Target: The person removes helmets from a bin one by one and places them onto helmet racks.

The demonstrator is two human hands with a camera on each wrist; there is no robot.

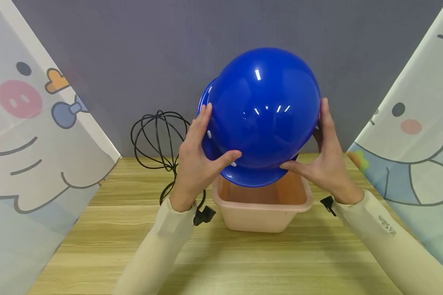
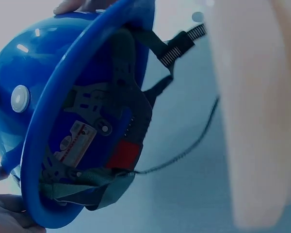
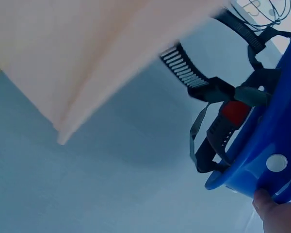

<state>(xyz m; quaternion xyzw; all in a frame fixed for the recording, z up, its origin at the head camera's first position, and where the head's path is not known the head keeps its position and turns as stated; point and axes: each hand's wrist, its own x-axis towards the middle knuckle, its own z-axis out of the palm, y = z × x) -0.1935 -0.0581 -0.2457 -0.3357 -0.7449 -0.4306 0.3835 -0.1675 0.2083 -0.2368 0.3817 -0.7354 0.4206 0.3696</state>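
Note:
A glossy blue hard hat point(image 1: 263, 106) is held up between both hands, its dome facing me and its brim low and to the left. My left hand point(image 1: 197, 159) grips its left side near the brim, thumb on the shell. On the opposite side my right hand point(image 1: 323, 159) holds it, thumb low near the brim. The left wrist view shows the dark inner harness point(image 2: 116, 92) and a hanging strap with a buckle. In the right wrist view a red patch point(image 3: 236, 112) shows on the headband. Below and behind the hat stands a pale pink plastic basin point(image 1: 258, 217).
A black wire frame point(image 1: 158, 139), rounded like a whisk or stand, rises left of the basin, partly behind my left hand. A grey wall point(image 1: 133, 53) backs the wooden tabletop point(image 1: 240, 262). Cartoon-printed panels point(image 1: 33, 131) flank both sides.

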